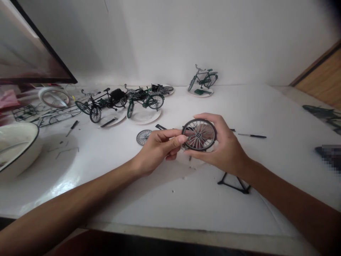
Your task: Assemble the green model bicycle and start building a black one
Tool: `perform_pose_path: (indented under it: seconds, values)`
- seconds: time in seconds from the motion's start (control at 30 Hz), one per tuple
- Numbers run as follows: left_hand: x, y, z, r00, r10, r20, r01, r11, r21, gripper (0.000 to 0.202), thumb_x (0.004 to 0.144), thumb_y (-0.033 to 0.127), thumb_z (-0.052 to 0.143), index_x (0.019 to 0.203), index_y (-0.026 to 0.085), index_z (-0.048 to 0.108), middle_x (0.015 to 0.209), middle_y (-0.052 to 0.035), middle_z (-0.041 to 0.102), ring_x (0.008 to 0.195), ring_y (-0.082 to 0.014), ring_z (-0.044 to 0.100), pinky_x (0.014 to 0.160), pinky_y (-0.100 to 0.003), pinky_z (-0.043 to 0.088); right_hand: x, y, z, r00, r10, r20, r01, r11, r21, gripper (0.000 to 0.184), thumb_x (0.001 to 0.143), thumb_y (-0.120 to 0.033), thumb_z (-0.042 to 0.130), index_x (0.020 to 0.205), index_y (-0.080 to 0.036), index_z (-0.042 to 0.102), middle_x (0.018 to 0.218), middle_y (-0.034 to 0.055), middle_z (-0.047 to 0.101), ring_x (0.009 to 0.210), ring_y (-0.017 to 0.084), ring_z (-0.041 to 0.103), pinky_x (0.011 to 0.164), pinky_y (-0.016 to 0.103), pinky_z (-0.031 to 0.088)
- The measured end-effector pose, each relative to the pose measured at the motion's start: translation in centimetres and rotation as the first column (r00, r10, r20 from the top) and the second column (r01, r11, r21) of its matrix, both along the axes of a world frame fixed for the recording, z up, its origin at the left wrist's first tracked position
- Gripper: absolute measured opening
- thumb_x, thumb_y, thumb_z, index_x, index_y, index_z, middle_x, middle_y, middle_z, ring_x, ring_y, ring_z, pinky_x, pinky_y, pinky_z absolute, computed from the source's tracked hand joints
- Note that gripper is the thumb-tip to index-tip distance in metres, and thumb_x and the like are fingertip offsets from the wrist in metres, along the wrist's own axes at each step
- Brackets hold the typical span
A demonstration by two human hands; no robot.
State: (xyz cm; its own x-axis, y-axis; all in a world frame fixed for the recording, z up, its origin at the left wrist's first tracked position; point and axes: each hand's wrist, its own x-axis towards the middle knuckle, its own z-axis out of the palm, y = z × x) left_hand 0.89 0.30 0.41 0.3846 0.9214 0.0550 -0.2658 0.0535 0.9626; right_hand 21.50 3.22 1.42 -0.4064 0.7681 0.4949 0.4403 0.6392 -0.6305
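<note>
A small model bicycle wheel (198, 135), with a black tyre and pale spokes, is held up over the white table. My right hand (226, 140) grips it around the rim, thumb below and fingers above. At the wheel's left edge my left hand (162, 145) pinches the rim between thumb and forefinger. Behind my left hand a second spoked wheel (144, 137) lies on the table, partly covered. A black frame part (236, 187) rests under my right forearm. Below the held wheel is a pale plate (197, 160), mostly hidden by my hands.
Several assembled model bicycles (145, 103) stand at the back left, some on paper plates. Another green model bicycle (203, 78) stands by the wall. A white enamel basin (20, 147) is at the left. Screwdrivers (253, 136) lie on both sides of the white table (149, 202).
</note>
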Motion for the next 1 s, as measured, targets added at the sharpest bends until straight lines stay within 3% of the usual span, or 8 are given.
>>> perform_pose_path:
  seconds: [0.1, 0.23, 0.4, 0.57, 0.87, 1.0]
  values:
    - [-0.01, 0.08, 0.12, 0.999, 0.029, -0.016, -0.029, 1.000, 0.001, 0.037, 0.092, 0.042, 0.069, 0.070, 0.015, 0.057, 0.059, 0.0060, 0.035, 0.052, -0.0059, 0.032, 0.050, -0.019, 0.031, 0.30, 0.23, 0.03, 1.000, 0.013, 0.023, -0.013, 1.000, -0.001, 0.082, 0.068, -0.044, 0.088, 0.139, -0.027, 0.051, 0.131, 0.0077, 0.062, 0.107, 0.027, 0.069, 0.093, 0.041, 0.060]
    - [-0.14, 0.34, 0.13, 0.995, 0.059, -0.083, -0.059, 0.998, 0.000, 0.032, 0.092, 0.042, 0.069, 0.077, 0.016, 0.060, 0.062, 0.0043, 0.044, 0.054, -0.0065, 0.039, 0.050, -0.019, 0.034, 0.30, 0.29, -0.12, 1.000, 0.009, 0.019, -0.008, 0.998, -0.070, 0.087, 0.070, -0.042, 0.087, 0.147, -0.029, 0.048, 0.132, 0.0071, 0.065, 0.102, 0.027, 0.072, 0.087, 0.041, 0.064]
    - [-0.22, 0.26, 0.20, 0.971, 0.082, -0.223, -0.058, 0.992, 0.110, 0.039, 0.095, 0.044, 0.064, 0.070, 0.016, 0.055, 0.064, 0.0028, 0.045, 0.055, -0.0078, 0.042, 0.053, -0.021, 0.038, 0.24, 0.50, -0.48, 0.998, 0.064, -0.008, -0.065, 0.986, -0.152, 0.090, 0.073, -0.043, 0.085, 0.151, -0.030, 0.043, 0.140, 0.0073, 0.061, 0.107, 0.028, 0.071, 0.089, 0.042, 0.064]
    - [-0.11, -0.09, 0.07, 0.948, 0.144, -0.283, -0.090, 0.977, 0.195, 0.040, 0.098, 0.046, 0.059, 0.071, 0.016, 0.055, 0.065, 0.0018, 0.046, 0.058, -0.0092, 0.042, 0.055, -0.023, 0.039, 0.27, 0.58, -0.41, 0.996, 0.085, -0.025, -0.088, 0.978, -0.190, 0.085, 0.074, -0.041, 0.084, 0.148, -0.032, 0.044, 0.131, 0.0057, 0.065, 0.107, 0.029, 0.071, 0.090, 0.043, 0.064]
    - [-0.28, 0.22, -0.26, 0.956, 0.087, -0.279, -0.056, 0.991, 0.118, 0.040, 0.098, 0.045, 0.059, 0.072, 0.015, 0.056, 0.064, 0.0024, 0.048, 0.055, -0.0071, 0.045, 0.053, -0.021, 0.038, 0.56, 0.67, -0.48, 0.990, 0.138, 0.009, -0.128, 0.942, -0.311, 0.082, 0.077, -0.040, 0.082, 0.148, -0.039, 0.039, 0.124, 0.0038, 0.067, 0.104, 0.031, 0.072, 0.090, 0.050, 0.064]
    - [-0.23, 0.22, -0.35, 0.962, 0.087, -0.260, -0.063, 0.993, 0.098, 0.040, 0.098, 0.044, 0.060, 0.072, 0.015, 0.056, 0.064, 0.0024, 0.048, 0.054, -0.0066, 0.045, 0.053, -0.020, 0.038, 0.53, 0.60, -0.40, 0.988, 0.146, 0.041, -0.128, 0.946, -0.297, 0.080, 0.080, -0.041, 0.079, 0.149, -0.037, 0.038, 0.118, 0.0049, 0.069, 0.101, 0.031, 0.072, 0.086, 0.049, 0.065]
